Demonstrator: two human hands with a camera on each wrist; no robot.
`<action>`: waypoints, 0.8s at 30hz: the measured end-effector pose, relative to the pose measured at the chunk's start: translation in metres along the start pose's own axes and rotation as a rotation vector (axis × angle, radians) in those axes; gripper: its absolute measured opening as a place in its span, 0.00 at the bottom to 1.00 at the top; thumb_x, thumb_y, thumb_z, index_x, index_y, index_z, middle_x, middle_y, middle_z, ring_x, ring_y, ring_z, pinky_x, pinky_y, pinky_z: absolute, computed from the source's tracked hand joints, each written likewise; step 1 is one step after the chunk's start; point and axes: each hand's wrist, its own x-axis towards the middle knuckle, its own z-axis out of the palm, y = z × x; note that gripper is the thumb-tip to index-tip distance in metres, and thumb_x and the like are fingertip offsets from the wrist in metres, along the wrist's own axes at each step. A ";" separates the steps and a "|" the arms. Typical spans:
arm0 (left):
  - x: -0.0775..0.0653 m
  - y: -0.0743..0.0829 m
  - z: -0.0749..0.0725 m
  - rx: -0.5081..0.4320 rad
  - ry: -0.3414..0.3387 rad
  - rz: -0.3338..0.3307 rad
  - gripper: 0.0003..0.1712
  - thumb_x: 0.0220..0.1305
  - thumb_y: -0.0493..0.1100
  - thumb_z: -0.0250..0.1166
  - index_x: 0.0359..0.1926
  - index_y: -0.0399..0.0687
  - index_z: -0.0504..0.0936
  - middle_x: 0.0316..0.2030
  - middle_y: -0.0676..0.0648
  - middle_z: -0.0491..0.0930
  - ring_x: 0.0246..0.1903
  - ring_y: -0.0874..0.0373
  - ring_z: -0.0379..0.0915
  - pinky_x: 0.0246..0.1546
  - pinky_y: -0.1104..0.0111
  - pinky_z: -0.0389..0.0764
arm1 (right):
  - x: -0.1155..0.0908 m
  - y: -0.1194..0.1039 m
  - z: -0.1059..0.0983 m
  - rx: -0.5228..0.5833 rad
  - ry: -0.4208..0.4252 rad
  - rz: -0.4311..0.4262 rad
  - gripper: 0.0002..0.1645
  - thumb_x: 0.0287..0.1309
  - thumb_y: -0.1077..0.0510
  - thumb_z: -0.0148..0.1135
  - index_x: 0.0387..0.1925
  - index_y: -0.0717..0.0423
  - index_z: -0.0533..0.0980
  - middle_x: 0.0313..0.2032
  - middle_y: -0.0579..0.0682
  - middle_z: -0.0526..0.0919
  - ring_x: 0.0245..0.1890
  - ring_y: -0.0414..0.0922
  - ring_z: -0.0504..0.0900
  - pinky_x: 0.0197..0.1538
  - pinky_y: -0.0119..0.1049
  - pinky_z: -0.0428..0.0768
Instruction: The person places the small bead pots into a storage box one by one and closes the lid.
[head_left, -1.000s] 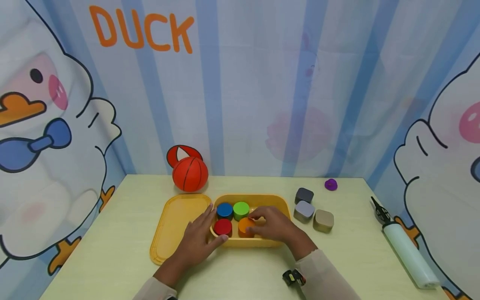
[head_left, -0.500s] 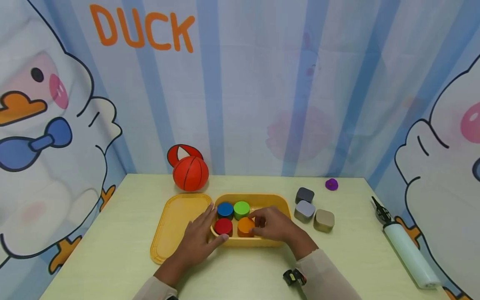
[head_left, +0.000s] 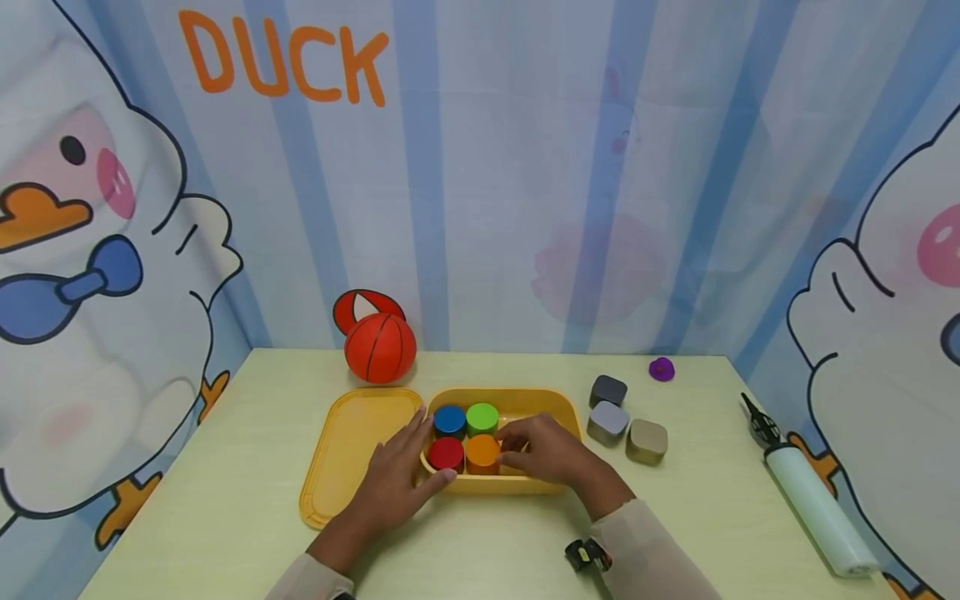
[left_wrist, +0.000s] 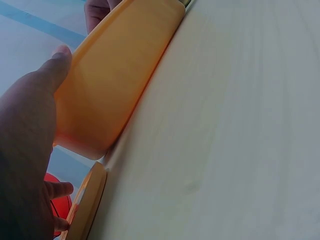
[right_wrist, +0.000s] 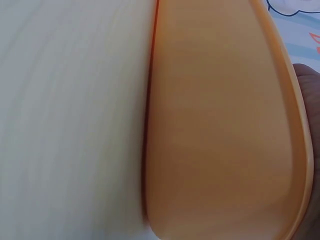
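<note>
A yellow plastic box sits in the middle of the table. Inside its left half stand a blue round block, a green one, a red one and an orange round block, close together. My left hand lies with spread fingers against the box's left end; its thumb reaches the rim in the left wrist view. The right hand reaches into the box, thumb and bent index finger slightly apart at the orange block's right side. In the right wrist view the box wall hides its fingertips.
The yellow lid lies left of the box, partly behind the left hand. A red ball is at the back. Three grey and tan blocks, a purple knob-like piece and a pale hand pump are on the right.
The orange round block has slid left inside the box, up beside the red one, and the right fingertips now show at its right side. The left hand stays where it was.
</note>
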 end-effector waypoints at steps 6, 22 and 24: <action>0.000 -0.001 0.000 0.003 0.001 0.005 0.56 0.75 0.74 0.61 0.90 0.56 0.51 0.90 0.53 0.45 0.88 0.42 0.48 0.78 0.20 0.48 | 0.001 0.002 0.001 0.012 0.002 0.016 0.16 0.71 0.59 0.74 0.57 0.59 0.89 0.44 0.50 0.95 0.42 0.42 0.91 0.50 0.36 0.91; 0.000 -0.001 0.000 0.011 0.011 0.010 0.56 0.74 0.74 0.61 0.89 0.55 0.52 0.90 0.53 0.46 0.88 0.42 0.49 0.78 0.21 0.49 | 0.002 0.000 0.003 -0.016 0.017 0.075 0.17 0.67 0.59 0.77 0.55 0.60 0.89 0.40 0.48 0.94 0.39 0.41 0.89 0.45 0.38 0.91; 0.000 -0.001 0.000 0.011 0.012 0.012 0.56 0.74 0.74 0.61 0.89 0.55 0.52 0.90 0.52 0.46 0.88 0.42 0.49 0.78 0.21 0.49 | 0.002 0.000 0.003 -0.014 0.016 0.077 0.17 0.67 0.59 0.77 0.55 0.60 0.88 0.41 0.49 0.93 0.39 0.42 0.89 0.45 0.39 0.91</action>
